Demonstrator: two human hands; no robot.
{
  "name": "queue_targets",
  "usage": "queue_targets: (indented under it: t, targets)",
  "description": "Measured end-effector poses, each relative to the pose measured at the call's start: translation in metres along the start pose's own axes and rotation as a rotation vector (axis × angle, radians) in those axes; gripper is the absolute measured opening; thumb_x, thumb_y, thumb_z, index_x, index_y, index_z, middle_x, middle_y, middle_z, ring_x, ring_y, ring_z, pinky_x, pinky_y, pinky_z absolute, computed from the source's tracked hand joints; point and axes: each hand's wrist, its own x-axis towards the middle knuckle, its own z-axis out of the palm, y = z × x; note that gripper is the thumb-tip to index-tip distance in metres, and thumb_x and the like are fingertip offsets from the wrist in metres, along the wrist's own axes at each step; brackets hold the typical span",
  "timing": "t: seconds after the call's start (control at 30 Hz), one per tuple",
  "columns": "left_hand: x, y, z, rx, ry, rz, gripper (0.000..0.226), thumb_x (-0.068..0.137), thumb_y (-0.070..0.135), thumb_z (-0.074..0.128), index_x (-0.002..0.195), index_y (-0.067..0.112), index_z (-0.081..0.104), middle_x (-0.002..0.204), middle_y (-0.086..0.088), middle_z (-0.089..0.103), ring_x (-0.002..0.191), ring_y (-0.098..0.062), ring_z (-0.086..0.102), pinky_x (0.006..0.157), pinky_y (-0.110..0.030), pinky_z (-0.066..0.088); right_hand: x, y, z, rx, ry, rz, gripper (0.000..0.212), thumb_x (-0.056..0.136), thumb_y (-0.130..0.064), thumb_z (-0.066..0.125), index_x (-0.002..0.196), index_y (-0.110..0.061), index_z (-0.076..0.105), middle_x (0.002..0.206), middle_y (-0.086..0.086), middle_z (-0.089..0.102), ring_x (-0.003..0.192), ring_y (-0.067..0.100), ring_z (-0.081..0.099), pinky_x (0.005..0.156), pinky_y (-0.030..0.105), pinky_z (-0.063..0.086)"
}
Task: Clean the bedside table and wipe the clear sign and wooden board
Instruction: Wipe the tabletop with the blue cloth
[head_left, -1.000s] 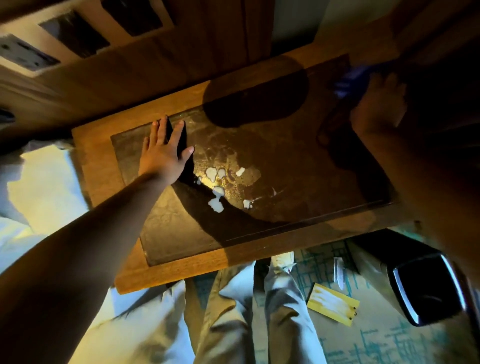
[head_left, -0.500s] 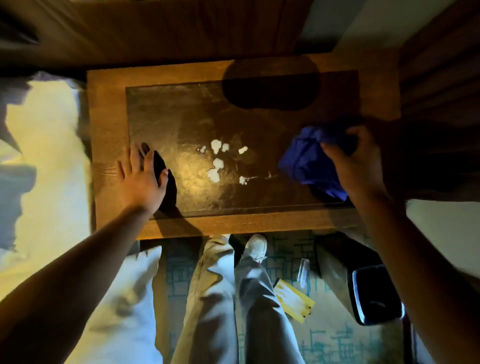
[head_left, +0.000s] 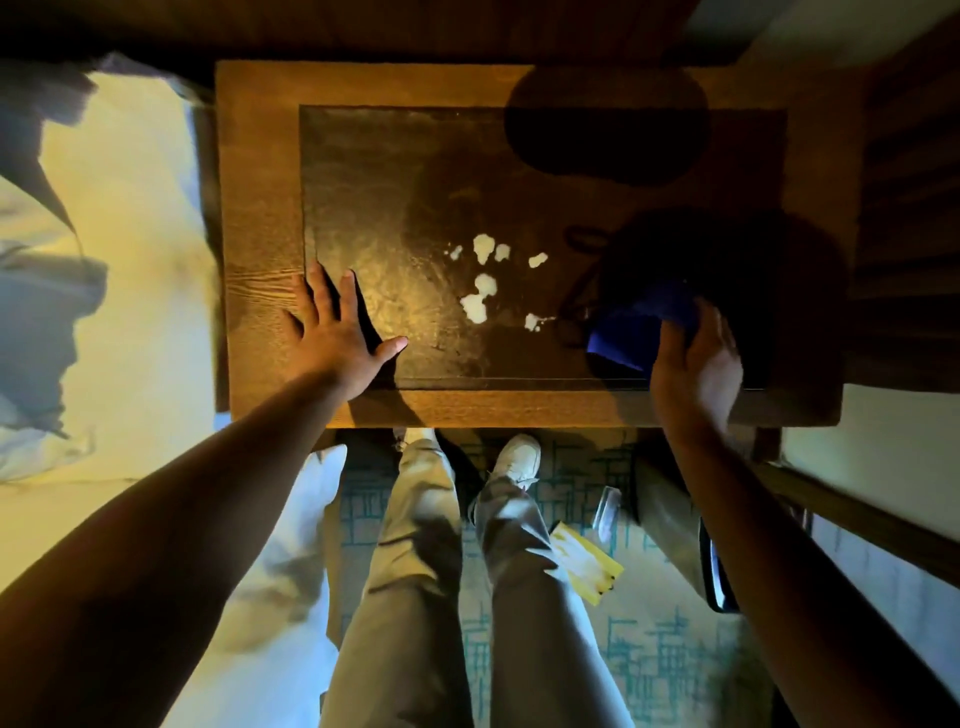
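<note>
The left hand (head_left: 337, 332) lies flat with fingers spread on the counter (head_left: 260, 208). The right hand (head_left: 693, 358) grips a blue cloth (head_left: 631, 330) at the near right of the dark top. White splotches (head_left: 483, 291) sit between both hands.

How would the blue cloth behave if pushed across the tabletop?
The blue cloth looks bunched in the right hand, so probably floppy and light. On the glossy tabletop it likely slides easily, smearing the white spots rather than rolling.
</note>
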Motion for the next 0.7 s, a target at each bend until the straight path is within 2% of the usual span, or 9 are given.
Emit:
queue_targets:
  t: [0.13, 0.23, 0.33, 0.4, 0.6, 0.7]
  targets:
    - [-0.001, -0.001, 0.003, 0.023, 0.043, 0.015, 0.112, 0.082, 0.086, 0.035, 0.161, 0.020, -0.010, 0.166, -0.020, -0.020, 0.153, -0.041, -0.015, 0.123, -0.062, 0.003, -0.007, -0.004, 0.046, -0.114, -0.099, 0.021, 0.068, 0.094, -0.054, 0.026, 0.134, -0.010, 0.058, 0.133, 0.017, 0.058, 0.118, 0.037, 0.055, 0.095, 0.052, 0.049]
    - [-0.002, -0.003, 0.005, 0.031, 0.057, 0.025, 0.111, 0.083, 0.087, 0.033, 0.161, 0.020, -0.010, 0.166, -0.020, -0.020, 0.153, -0.042, -0.015, 0.122, -0.062, 0.003, -0.019, -0.009, 0.071, -0.229, -0.108, -0.019, 0.066, 0.091, -0.054, 0.035, 0.136, -0.013, 0.060, 0.143, 0.018, 0.053, 0.126, 0.041, 0.051, 0.101, 0.050, 0.042]
    - [-0.001, -0.002, 0.004, 0.027, 0.049, 0.030, 0.111, 0.083, 0.086, 0.035, 0.161, 0.019, -0.009, 0.166, -0.021, -0.019, 0.153, -0.043, -0.015, 0.122, -0.064, 0.004, -0.028, -0.005, 0.081, -0.296, -0.150, -0.087, 0.064, 0.090, -0.054, 0.045, 0.145, -0.022, 0.052, 0.160, 0.015, 0.035, 0.146, 0.039, 0.032, 0.116, 0.053, 0.026]
    - [-0.003, -0.003, 0.003, 0.010, 0.052, 0.048, 0.112, 0.082, 0.085, 0.038, 0.161, 0.018, -0.005, 0.166, -0.021, -0.017, 0.153, -0.043, -0.015, 0.121, -0.065, 0.003, -0.036, 0.005, 0.084, -0.346, -0.204, -0.112, 0.066, 0.092, -0.053, 0.045, 0.151, -0.025, 0.043, 0.166, 0.013, 0.024, 0.153, 0.037, 0.019, 0.121, 0.056, 0.019]
    - [-0.014, -0.033, 0.007, -0.021, 0.087, 0.242, 0.119, 0.074, 0.081, 0.058, 0.162, 0.019, 0.008, 0.167, -0.020, -0.012, 0.153, -0.040, -0.016, 0.122, -0.064, 0.000, -0.083, 0.026, 0.085, -0.429, -0.287, -0.240, 0.066, 0.095, -0.045, 0.048, 0.156, -0.024, 0.034, 0.166, 0.016, 0.020, 0.153, 0.039, 0.016, 0.119, 0.059, 0.027]
    - [-0.014, -0.039, 0.008, 0.000, 0.098, 0.266, 0.120, 0.073, 0.080, 0.061, 0.162, 0.021, 0.007, 0.168, -0.018, -0.014, 0.154, -0.038, -0.016, 0.123, -0.062, 0.001, -0.075, 0.023, 0.088, -0.465, -0.301, -0.226, 0.065, 0.096, -0.050, 0.042, 0.157, -0.029, 0.030, 0.167, 0.012, 0.021, 0.154, 0.037, 0.015, 0.119, 0.058, 0.027]
